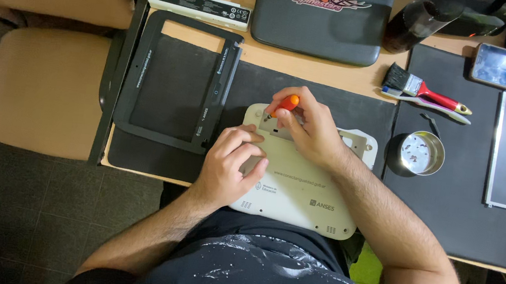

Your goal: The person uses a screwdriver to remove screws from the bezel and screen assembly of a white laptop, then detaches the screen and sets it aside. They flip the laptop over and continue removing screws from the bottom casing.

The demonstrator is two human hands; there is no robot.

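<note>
Two hands meet on the small white plastic laptop base (298, 188), which lies upside down on the dark mat at the near edge of the surface (337, 72). To its left lies a black rectangular screen frame (145, 85). The left hand (231, 165) presses flat and empty on the base. Just beyond it, the right hand (308, 129) closes its grip around the orange-handled screwdriver (284, 105), whose long axis slants down and left, the tip touching the base's far left corner. Further right stands a small round metal cup (422, 153).
</note>
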